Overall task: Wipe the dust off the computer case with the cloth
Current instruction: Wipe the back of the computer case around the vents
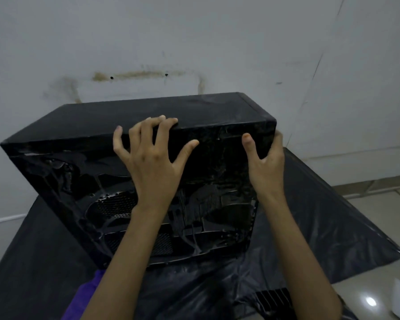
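On the table, head view: a black case stands on a surface draped in black plastic sheet, pushed up near a stained white wall.
Case position: it is tipped, its near face angled toward the person and its top panel turned up; this looks like a deliberate pose, to bring another face within reach for wiping.
Near face: glossy and see-through, with a round fan grille and mesh showing behind it; pale smears of dust lie on the top panel near the far right corner.
Left hand: spread flat on the near face, fingers straight and hooked just over the top edge, thumb out to the right; it presses rather than clamps, probably to steady the tilt.
Right hand: wrapped round the case's right corner, thumb on the near face and fingers gone behind the side, so it grips the case and likely carries the turning effort.
Hands together: well apart, one mid-face and one at the corner, which gives leverage on a bulky box.
Cloth: a purple fold lies on the sheet just below the case, beside the left forearm; neither hand holds it.
Step, as a judgement: the case is being repositioned, and wiping cannot go on until a hand frees up for the cloth.
Risk: the sheet looks slick, so the tipped case could slide.
Floor: pale tiles at right, with a white object at the frame's edge, too cut off to name.
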